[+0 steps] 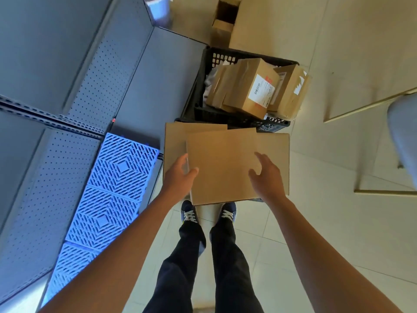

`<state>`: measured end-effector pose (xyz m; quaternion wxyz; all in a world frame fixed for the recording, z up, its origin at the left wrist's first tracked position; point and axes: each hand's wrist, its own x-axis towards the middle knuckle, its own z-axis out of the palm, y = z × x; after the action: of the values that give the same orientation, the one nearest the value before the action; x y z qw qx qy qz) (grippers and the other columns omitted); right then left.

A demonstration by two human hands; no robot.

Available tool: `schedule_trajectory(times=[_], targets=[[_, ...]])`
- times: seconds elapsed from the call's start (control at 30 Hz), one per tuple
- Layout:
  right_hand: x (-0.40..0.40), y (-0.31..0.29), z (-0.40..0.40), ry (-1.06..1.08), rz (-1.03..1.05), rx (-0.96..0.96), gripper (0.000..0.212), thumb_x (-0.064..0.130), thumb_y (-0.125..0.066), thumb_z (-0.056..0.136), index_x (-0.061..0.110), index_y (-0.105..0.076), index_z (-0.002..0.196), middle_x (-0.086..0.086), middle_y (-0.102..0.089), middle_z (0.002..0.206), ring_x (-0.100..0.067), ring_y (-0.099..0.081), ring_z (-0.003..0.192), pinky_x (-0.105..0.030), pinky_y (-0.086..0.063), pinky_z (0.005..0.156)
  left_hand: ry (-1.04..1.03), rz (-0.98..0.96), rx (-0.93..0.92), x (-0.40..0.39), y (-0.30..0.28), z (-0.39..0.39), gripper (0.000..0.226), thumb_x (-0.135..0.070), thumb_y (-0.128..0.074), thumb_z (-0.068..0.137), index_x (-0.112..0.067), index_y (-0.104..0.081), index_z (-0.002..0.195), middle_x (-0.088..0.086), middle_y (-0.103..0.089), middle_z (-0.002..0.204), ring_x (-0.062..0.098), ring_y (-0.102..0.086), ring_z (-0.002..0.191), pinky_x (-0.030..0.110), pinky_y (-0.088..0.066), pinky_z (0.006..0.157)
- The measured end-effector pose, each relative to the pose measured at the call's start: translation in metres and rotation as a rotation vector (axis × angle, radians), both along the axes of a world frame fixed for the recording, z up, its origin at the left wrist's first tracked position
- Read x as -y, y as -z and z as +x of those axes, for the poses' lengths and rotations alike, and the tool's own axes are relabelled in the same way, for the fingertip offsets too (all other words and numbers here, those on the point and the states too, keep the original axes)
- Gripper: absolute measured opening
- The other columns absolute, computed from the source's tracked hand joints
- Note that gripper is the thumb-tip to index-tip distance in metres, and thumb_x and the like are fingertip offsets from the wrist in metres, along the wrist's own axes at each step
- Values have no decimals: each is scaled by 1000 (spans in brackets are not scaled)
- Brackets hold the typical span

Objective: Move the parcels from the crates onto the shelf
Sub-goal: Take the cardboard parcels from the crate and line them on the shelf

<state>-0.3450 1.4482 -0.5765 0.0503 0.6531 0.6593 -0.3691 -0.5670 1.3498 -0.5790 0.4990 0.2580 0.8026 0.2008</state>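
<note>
A plain brown cardboard parcel [221, 166] lies flat just in front of my feet, on top of wider cardboard boxes [274, 154]. My left hand [180, 177] grips its left edge, thumb on the top face. My right hand [266, 175] is over its right side with the fingers spread and relaxed; I cannot tell if it touches. Behind stands a black plastic crate [248, 53] holding several taped brown parcels [248, 86], one with a white label. The grey metal shelf [158, 82] runs along the left.
Blue lattice tiles [112, 184] cover the lower shelf board near my left arm. An open carton [225, 16] stands on the tiled floor beyond the crate. At the right are a gold-edged panel [361, 109] and a pale rounded seat [404, 132].
</note>
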Motion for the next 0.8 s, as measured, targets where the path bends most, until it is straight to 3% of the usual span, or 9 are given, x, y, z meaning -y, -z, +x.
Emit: schedule_trajectory(times=[0.13,0.27,0.47,0.6,0.8], targets=[[-16,34,1,108,-34,40,68,23,-57,99,24,-26,159,-4,-26,166,-30,-27,150,-53,-30,120,-116,-51,8,-11,36,-2,71,-37,-61,98,-29,-24,158,4,-34,162,29,-37,146,54,-37,115],[-19,55,-1,129,-55,-26,72,20,-60,97,19,-24,159,-5,-35,160,-32,-37,144,-54,-36,116,-170,-134,21,-22,58,-3,76,-36,-58,100,-28,-13,161,4,-25,165,31,-30,149,53,-34,116],[-19,65,-11,155,-79,-76,76,19,-64,96,20,-23,159,-5,-37,160,-31,-40,142,-48,-37,113,-67,-126,64,-31,70,-2,78,-36,-59,100,-30,-10,160,6,-40,156,32,-48,136,52,-46,107],[-18,63,-12,177,-57,-86,75,19,-63,96,21,-24,159,-3,-36,161,-31,-38,144,-49,-35,115,-101,-132,13,-36,66,5,79,-35,-56,101,-29,-5,161,9,-39,156,33,-47,135,48,-45,103],[-8,28,-11,250,17,-169,75,18,-64,94,25,-25,158,-3,-43,155,-29,-44,138,-51,-42,111,-162,-2,-34,-22,26,13,81,-30,-58,101,-30,-3,161,5,-27,164,30,-35,146,52,-38,113]])
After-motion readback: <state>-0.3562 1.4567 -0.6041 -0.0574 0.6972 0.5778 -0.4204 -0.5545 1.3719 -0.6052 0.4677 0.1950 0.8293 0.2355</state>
